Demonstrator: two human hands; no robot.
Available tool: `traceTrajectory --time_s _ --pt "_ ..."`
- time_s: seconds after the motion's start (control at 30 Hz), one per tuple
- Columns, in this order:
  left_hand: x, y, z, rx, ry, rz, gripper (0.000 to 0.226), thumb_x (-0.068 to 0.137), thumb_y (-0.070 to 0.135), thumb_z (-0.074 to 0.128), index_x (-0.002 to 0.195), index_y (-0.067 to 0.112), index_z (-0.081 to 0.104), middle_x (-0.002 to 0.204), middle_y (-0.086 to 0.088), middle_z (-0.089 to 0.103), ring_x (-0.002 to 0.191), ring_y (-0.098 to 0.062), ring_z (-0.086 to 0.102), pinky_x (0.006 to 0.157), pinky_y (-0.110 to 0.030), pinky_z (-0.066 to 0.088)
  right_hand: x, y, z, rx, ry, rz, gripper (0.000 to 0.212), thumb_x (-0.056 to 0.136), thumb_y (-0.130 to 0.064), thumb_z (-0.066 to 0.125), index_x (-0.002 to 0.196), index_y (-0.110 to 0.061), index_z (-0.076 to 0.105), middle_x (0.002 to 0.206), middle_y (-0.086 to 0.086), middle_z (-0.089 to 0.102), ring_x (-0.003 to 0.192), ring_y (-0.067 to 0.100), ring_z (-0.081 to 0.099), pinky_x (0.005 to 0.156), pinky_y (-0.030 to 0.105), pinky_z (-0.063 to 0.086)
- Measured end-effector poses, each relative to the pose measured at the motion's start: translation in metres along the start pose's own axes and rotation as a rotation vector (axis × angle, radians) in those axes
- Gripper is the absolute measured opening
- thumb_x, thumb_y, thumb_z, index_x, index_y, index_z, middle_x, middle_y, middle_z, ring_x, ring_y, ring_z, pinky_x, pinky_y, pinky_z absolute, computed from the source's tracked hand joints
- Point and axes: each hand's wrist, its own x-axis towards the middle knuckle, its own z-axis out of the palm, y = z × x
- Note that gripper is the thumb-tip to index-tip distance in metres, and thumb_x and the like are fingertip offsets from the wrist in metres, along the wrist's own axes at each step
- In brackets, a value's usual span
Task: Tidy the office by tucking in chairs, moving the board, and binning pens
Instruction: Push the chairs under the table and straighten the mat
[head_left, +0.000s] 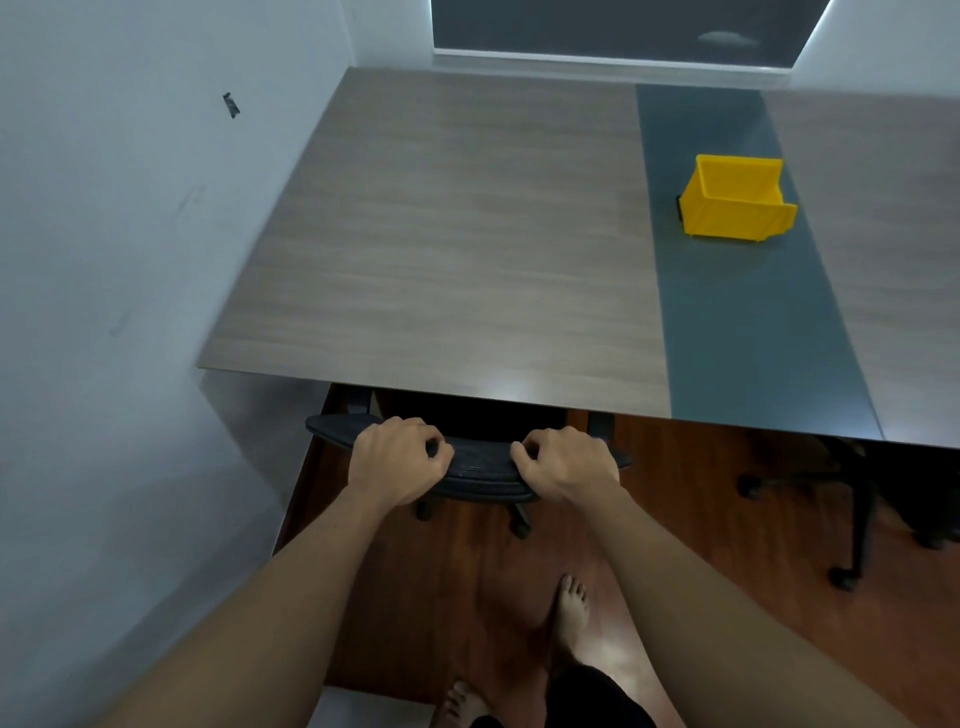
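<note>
A black mesh office chair (480, 470) stands at the near edge of the wood-grain desk (447, 249), its seat hidden under the desktop and only the top of its backrest showing. My left hand (397, 457) grips the left part of the backrest top, fingers curled over it. My right hand (563, 460) grips the right part the same way. A yellow plastic bin (735, 200) sits on the dark grey strip of the desk at the right; what it holds cannot be seen. No pens or board are in view.
A white wall (130, 312) runs close along the left of the desk. Another black chair base with castors (852, 519) stands under the desk at the right. My bare feet (571, 613) are on the reddish wooden floor behind the chair.
</note>
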Motion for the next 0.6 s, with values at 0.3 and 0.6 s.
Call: traceTrajectory --time_s 0.3,0.6 --pt "0.034 -0.001 -0.003 0.003 0.008 -0.018 0.050 0.094 0.058 0.037 0.103 0.038 0.082 0.107 0.017 0.077 0.097 -0.011 0.069 0.071 -0.031 0.050 0.034 0.007 -0.012 -0.010 -0.006 0.002 0.061 0.096 -0.068 0.027 0.108 -0.032 0.075 0.094 0.001 0.075 0.090 0.028 0.070 0.074 0.039 0.048" --pt "0.057 -0.010 -0.008 0.022 -0.014 -0.030 0.043 0.092 0.052 0.042 0.098 0.039 0.082 0.103 0.015 0.079 0.091 -0.014 0.072 0.069 -0.030 0.052 0.056 0.003 -0.014 0.004 0.009 0.008 0.061 0.096 -0.067 0.032 0.099 -0.027 0.077 0.089 0.003 0.072 0.079 0.025 0.063 0.067 0.036 0.044"
